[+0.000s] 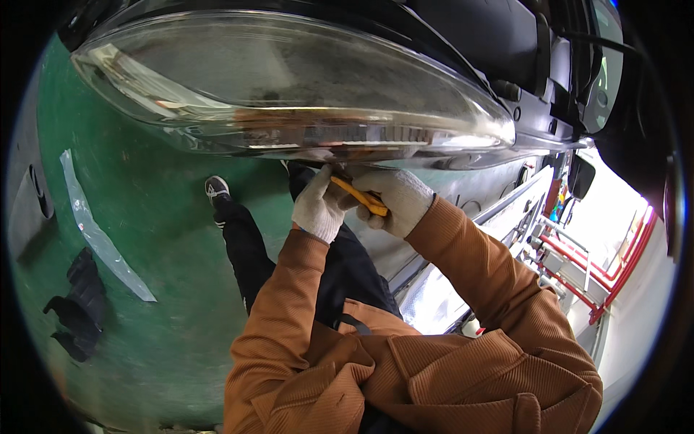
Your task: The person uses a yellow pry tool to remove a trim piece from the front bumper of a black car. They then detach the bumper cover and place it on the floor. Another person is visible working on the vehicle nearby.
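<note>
The green floor (166, 325) spreads out below both hands, widest to the left of the left hand (318, 210). The dark car (477, 32) looms beyond the hands, reaching off to the right of the right hand (401, 199). Red pipes (611, 289) run along a white wall, well to the right of the right hand. Just beyond both hands, the headlight (275, 69) bulges across the view, and its lower edge closes off the space ahead of the fingertips. Its clear cover encloses shiny, ribbed and amber-brown parts; the upper surface looks cloudy.

Well to the left of the left hand lies a grey panel (29, 210), partly cut off by the rim. Nearer, a translucent strip (105, 235) lies on the floor, with a crumpled black piece (78, 304) beside it. A dark shoe (217, 189) stands nearer still.

Both hands wear whitish gloves. The right hand curls round the tool; the left meets its far end, though I cannot tell whether it grips. The tool (359, 195) is slim, yellow-orange and slanted, lying between the hands.
</note>
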Demonstrator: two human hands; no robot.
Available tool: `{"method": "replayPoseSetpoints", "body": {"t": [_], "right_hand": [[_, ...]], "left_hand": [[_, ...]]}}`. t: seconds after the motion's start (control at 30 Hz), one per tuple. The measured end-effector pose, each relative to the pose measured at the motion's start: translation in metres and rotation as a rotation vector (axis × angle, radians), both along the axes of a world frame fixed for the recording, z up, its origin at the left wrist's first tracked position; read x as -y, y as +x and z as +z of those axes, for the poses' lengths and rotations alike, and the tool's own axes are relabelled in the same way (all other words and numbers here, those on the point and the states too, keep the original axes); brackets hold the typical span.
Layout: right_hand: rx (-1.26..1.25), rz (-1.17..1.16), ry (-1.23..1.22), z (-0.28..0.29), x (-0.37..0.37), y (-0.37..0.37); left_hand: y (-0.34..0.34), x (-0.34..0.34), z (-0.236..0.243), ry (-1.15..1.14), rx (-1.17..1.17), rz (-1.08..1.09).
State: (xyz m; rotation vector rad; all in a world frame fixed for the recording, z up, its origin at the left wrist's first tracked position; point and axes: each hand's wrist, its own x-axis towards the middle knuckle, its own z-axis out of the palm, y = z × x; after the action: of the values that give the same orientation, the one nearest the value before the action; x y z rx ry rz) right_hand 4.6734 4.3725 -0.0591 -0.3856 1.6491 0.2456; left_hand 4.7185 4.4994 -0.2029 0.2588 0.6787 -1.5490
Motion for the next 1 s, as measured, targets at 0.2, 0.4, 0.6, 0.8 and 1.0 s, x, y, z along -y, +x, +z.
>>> {"method": "replayPoseSetpoints", "body": {"t": [0.2,0.4,0.6,0.8,1.0], "right_hand": [[0.236,-0.054,0.048,-0.014,0.004,-0.013],[0.551,0.900,-0.249,-0.013,0.008,-0.020],[0.431,-0.351,0.257,-0.038,0.001,-0.042],[0.338,-0.443,0.186,-0.020,-0.016,-0.045],[0.317,0.057,0.132,-0.046,-0.051,-0.108]], "left_hand": [[-0.009,-0.002,-0.010,-0.023,-0.045,0.118],[-0.019,-0.006,-0.022,0.007,-0.020,0.151],[-0.026,-0.002,-0.030,0.210,0.032,0.139],[-0.002,-0.017,-0.012,0.068,0.139,-0.055],[0.024,-0.075,-0.064,0.306,0.428,-0.318]]}}
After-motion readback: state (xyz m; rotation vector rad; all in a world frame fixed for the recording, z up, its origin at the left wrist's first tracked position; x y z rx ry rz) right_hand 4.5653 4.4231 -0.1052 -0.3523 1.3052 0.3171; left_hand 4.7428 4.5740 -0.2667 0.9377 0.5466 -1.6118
